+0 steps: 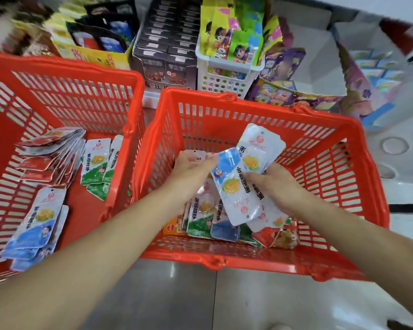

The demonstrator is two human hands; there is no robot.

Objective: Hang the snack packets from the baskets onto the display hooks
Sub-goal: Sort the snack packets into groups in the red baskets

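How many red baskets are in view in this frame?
2. One red basket sits at the left with packets in it; the other is centre-right, where the left hand and right hand hold packets. None appears hidden.

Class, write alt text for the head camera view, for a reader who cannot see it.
Two bare hands work over a red basket of snack packets: the right hand grips a few white packets while the left hand pinches the top of a blue-and-white packet among them. A second red basket to the left holds more packets in stacks.
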